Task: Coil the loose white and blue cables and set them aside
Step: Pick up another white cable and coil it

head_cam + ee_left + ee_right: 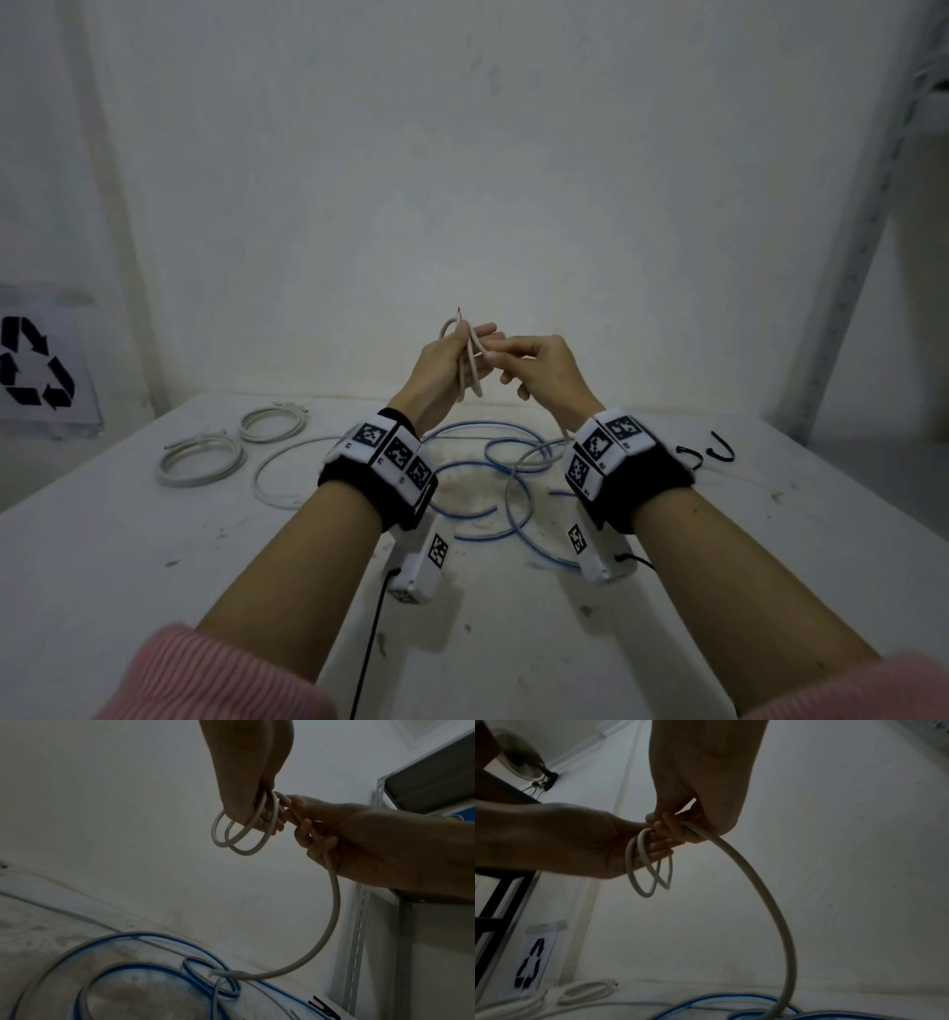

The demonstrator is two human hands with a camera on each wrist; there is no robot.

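Note:
Both hands are raised above the white table (128, 565). My left hand (462, 354) grips a small coil of two loops of white cable (472, 377), which hang below its fingers (241, 841). My right hand (508, 357) pinches the same cable right beside the coil, and the free length (757, 882) curves down from it to the table. There it runs into a loose tangle of blue cable (477, 514) and white cable. The same blue cable (144, 935) shows under the left wrist.
Two coiled white cables (200, 460) (272, 422) lie at the table's back left, with a loose white loop (287, 465) next to them. Black clips (706, 452) lie at the right. A recycling sign (36, 365) hangs left; a metal shelf upright (862, 246) stands right.

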